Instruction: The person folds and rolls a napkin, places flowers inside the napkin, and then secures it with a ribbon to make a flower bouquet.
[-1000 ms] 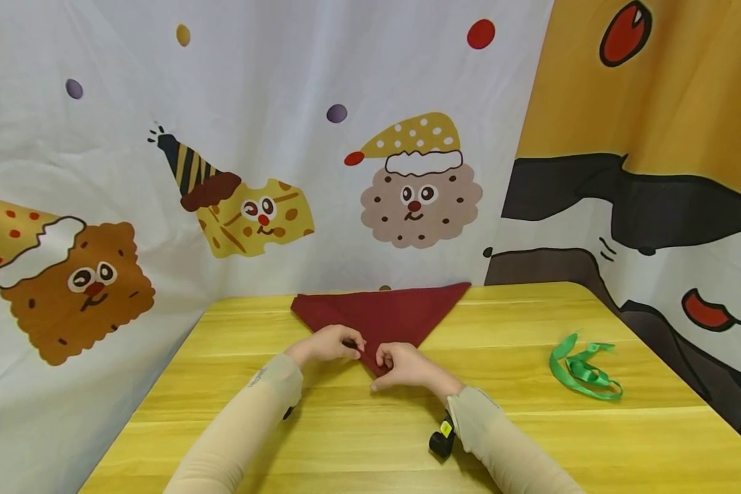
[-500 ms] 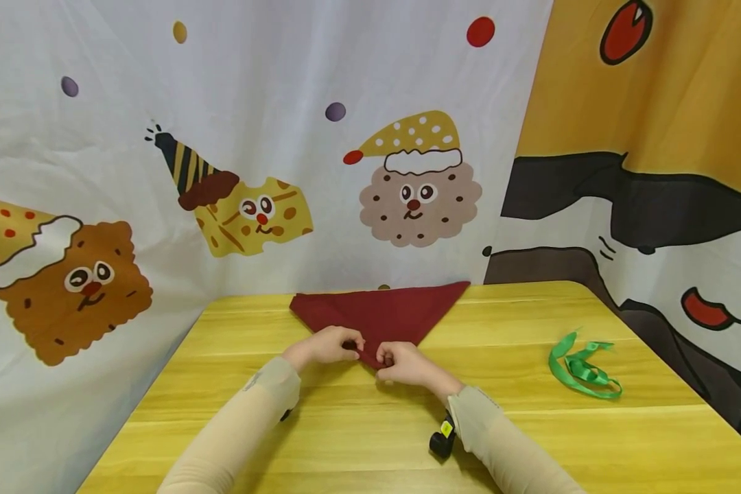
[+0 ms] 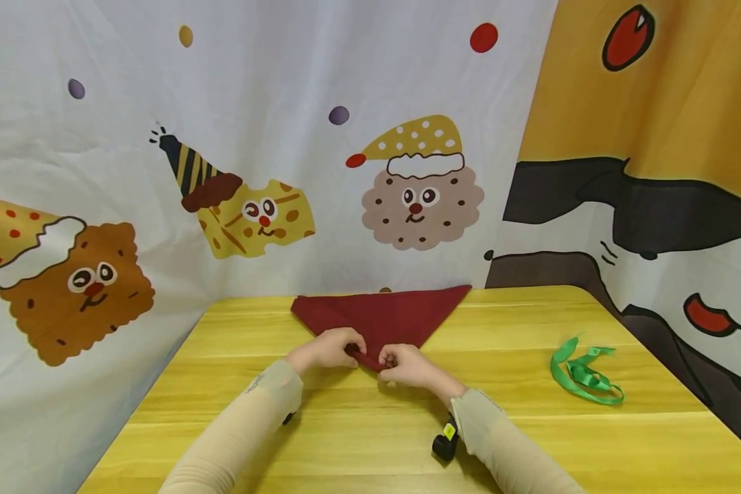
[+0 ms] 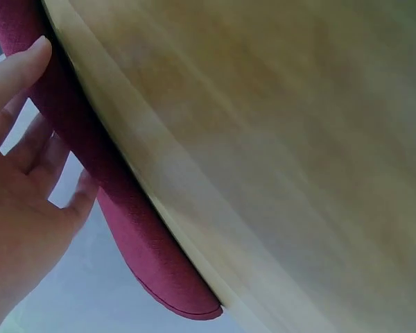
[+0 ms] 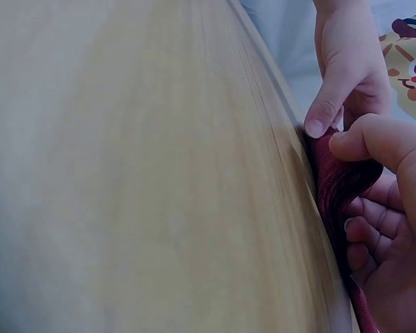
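Cloth, dark red, lies on the surface along its far edge, near end folded into a roll. Left hand: grip narrow, holding the roll between thumb and fingers. Right hand: grip likewise narrow, pinching the roll just beside the left. Green ribbon, loosely looped, rests well apart, to the right.

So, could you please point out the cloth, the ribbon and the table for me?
Cloth (image 3: 384, 318), head view: middle of its flat part.
Ribbon (image 3: 584, 374), head view: its bunched middle.
Table (image 3: 364, 436), head view: bare top between the sleeves.
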Demonstrator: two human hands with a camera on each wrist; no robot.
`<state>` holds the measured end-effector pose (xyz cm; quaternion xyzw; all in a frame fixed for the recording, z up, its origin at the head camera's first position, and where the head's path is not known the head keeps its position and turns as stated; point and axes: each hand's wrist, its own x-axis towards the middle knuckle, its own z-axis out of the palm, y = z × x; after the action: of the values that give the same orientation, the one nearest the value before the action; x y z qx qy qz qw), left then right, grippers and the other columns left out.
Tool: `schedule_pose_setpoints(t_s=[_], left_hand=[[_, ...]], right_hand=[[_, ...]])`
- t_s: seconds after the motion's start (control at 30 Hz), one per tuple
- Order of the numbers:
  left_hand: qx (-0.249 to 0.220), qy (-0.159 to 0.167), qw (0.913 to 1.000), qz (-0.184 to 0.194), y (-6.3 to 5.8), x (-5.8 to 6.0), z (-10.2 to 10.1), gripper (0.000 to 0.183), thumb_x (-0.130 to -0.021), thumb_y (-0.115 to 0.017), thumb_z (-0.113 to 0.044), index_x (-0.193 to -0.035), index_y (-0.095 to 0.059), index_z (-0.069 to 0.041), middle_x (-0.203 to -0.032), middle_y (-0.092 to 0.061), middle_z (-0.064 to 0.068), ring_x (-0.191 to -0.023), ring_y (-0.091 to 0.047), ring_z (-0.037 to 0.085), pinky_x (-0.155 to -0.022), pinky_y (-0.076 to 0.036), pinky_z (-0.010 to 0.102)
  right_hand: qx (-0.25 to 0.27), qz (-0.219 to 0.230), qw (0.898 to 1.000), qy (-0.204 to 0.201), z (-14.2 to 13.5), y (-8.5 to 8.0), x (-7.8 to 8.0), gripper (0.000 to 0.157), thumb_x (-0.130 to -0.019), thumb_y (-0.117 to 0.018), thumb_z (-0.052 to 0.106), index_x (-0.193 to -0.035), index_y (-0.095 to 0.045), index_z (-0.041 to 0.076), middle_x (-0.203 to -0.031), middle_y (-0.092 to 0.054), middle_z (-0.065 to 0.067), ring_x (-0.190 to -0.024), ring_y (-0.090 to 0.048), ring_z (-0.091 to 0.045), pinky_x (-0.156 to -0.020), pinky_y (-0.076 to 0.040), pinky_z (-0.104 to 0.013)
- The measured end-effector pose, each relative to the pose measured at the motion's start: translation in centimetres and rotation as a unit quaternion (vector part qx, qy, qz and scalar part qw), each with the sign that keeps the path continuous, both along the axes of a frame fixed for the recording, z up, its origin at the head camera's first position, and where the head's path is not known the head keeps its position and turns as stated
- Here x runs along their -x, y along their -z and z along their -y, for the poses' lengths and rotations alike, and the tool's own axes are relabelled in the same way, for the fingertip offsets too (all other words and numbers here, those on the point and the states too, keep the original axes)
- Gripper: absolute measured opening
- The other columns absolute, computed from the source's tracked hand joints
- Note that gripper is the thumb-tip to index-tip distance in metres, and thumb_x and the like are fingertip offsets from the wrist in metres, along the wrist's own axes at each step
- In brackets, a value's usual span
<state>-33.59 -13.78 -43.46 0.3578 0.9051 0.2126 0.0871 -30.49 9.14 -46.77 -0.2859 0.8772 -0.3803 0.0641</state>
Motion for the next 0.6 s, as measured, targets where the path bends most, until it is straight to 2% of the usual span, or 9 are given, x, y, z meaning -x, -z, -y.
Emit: schedule_pose_setpoints(t_s=[0.23, 0.6], left_hand=[[-0.006, -0.03, 0.9995, -0.006, -0.16, 0.16, 0.41, 0.012, -0.085, -0.074, -0.012, -0.091, -0.067, -0.02, -0.096, -0.057, -0.006, -0.09, -0.053, 0.015, -0.088, -0.04, 0.045], [0.007, -0.025, 0.9996, -0.015, -0.28, -0.29, 0.56, 0.007, -0.088, -0.072, -0.015, -0.093, -0.067, -0.018, -0.093, -0.058, -0.007, -0.087, -0.053, 0.014, -0.085, -0.041, 0.043]], right_hand=[[0.014, 0.002, 1.0, -0.002, -0.13, -0.36, -0.15, 0.015, -0.078, -0.074, 0.015, -0.087, -0.063, 0.01, -0.072, -0.056, 0.005, -0.064, -0.051, -0.009, -0.063, -0.045, -0.027], [0.014, 0.026, 0.999, -0.015, -0.36, -0.43, -0.11, 0.015, -0.08, -0.073, 0.016, -0.089, -0.064, 0.008, -0.072, -0.057, 0.006, -0.063, -0.051, -0.008, -0.064, -0.045, -0.027]])
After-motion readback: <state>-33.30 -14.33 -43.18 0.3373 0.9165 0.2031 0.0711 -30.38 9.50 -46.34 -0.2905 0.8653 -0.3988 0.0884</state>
